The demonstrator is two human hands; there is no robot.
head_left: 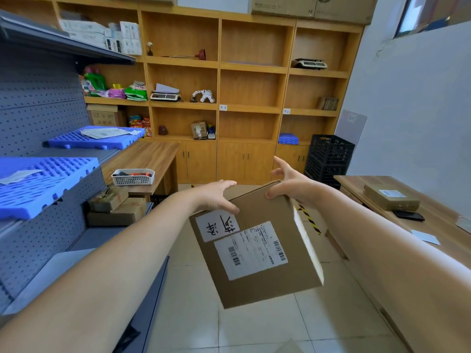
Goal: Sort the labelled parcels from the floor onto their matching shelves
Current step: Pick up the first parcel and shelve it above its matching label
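Observation:
I hold a flat brown cardboard parcel (265,281) in the air in front of me, tilted, above the tiled floor. Its top carries a white handwritten label and a printed shipping label with barcodes. My left hand (216,196) grips the parcel's far left corner, thumb on top next to the handwritten label. My right hand (290,182) holds the far right corner, thumb on the top face and fingers spread behind the edge. Wooden shelves (251,108) with small white tags on their edges stand ahead.
A grey metal rack with blue plastic pallets (48,179) and boxes on its lower shelf (114,210) is at left. A wooden desk with a white basket (133,177) stands ahead left. Black crates (328,156) and a table with a parcel (391,197) are at right.

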